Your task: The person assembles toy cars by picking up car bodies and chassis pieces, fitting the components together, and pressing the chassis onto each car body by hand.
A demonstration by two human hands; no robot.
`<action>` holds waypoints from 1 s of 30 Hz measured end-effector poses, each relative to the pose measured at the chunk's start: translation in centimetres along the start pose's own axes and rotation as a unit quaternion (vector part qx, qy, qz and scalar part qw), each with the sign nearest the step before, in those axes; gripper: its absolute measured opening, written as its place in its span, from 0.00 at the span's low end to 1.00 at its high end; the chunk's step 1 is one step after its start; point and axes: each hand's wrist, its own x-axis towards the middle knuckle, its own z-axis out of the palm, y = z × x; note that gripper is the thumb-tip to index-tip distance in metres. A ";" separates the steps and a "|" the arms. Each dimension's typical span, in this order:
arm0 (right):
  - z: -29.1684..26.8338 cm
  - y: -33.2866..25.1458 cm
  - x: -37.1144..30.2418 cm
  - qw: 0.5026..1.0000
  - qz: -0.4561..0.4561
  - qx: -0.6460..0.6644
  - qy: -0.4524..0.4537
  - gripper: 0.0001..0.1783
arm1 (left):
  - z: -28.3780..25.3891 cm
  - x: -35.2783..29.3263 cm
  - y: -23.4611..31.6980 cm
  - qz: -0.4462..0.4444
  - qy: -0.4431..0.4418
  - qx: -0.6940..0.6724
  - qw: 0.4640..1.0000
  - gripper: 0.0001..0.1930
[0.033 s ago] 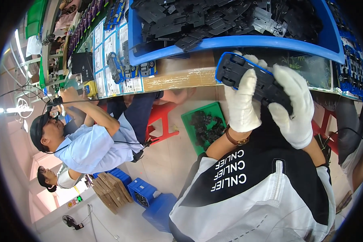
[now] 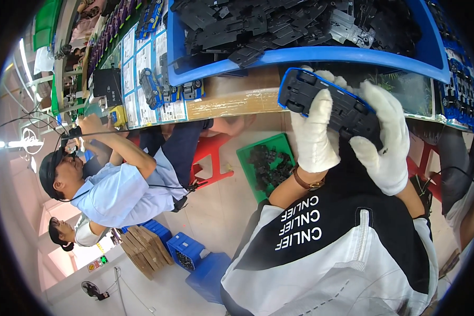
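A toy car (image 2: 333,102) with a blue body edge is held underside up, its black chassis and wheels showing. My left hand (image 2: 316,126), in a white glove, grips its left part, thumb across the chassis and fingers behind the far edge. Around the right end curves my right hand (image 2: 387,139), also gloved, with its thumb near the car's lower corner and its fingers along the far side. Just beyond the hands, a blue bin (image 2: 305,55) holds a heap of black plastic chassis plates (image 2: 258,31).
Several blue toy cars (image 2: 151,88) stand on the bench at left; more toy cars (image 2: 455,97) are lined up at right. Below the bench sits a green crate (image 2: 242,158) of black parts. A co-worker in a light blue shirt (image 2: 116,184) sits to the left.
The toy car has shifted slightly left and tilted a little in my hands. My right fingers have moved slightly along its far side, showing more of the chassis and a wheel.
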 end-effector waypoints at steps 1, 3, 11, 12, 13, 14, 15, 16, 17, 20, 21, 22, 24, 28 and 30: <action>0.2 -0.2 -0.1 1.000 0.000 0.000 0.000 0.35 | -0.1 0.0 0.1 0.000 0.000 0.000 1.000 0.25; 0.9 -0.5 -0.6 0.923 0.212 0.321 -0.011 0.38 | -0.3 0.2 0.2 0.032 -0.024 0.000 0.999 0.26; 0.6 -0.4 -0.7 0.806 0.322 0.497 -0.015 0.28 | -0.3 -0.1 -0.4 0.015 -0.058 0.010 0.998 0.27; 0.6 -0.3 -1.0 0.813 0.316 0.489 -0.010 0.25 | -0.2 -0.2 -0.3 -0.003 -0.059 0.028 0.998 0.27; 0.7 -0.2 -1.1 0.821 0.309 0.481 -0.007 0.23 | -0.3 -0.2 -0.2 -0.020 -0.059 0.045 0.997 0.27; 0.4 0.0 -1.2 0.821 0.310 0.480 -0.007 0.23 | -0.4 -0.1 -0.1 -0.021 -0.059 0.045 0.997 0.27; -0.1 0.0 -1.2 0.825 0.337 0.453 -0.019 0.23 | -0.5 -0.1 -0.2 -0.029 -0.064 0.065 0.995 0.27; -0.4 0.0 -1.1 0.828 0.363 0.426 -0.031 0.22 | -0.6 -0.1 -0.1 -0.036 -0.069 0.086 0.993 0.27; -0.6 -0.2 -1.0 0.828 0.364 0.425 -0.031 0.22 | -0.7 -0.2 -0.1 -0.037 -0.069 0.086 0.993 0.27; -0.6 -0.8 -0.5 0.847 0.349 0.398 -0.045 0.21 | -0.9 -0.3 -0.1 -0.027 -0.046 0.081 0.995 0.27; -0.6 -0.9 -0.4 0.842 0.346 0.412 -0.039 0.21 | -1.1 -0.3 -0.1 -0.020 -0.055 0.084 0.995 0.28; -0.5 -0.9 -0.4 0.837 0.342 0.427 -0.033 0.21 | -1.3 -0.3 -0.2 -0.013 -0.065 0.086 0.994 0.29; -0.3 -0.8 -0.3 0.817 0.343 0.464 -0.025 0.21 | -1.7 -0.2 -0.2 -0.011 -0.063 0.081 0.995 0.29; 0.4 0.0 -0.8 0.872 0.266 0.410 -0.014 0.20 | -1.9 -0.5 -0.2 -0.014 -0.058 0.074 0.995 0.30; 0.2 0.6 -1.0 0.888 0.252 0.382 -0.043 0.20 | -2.1 -0.8 -0.2 0.001 -0.056 0.080 0.995 0.31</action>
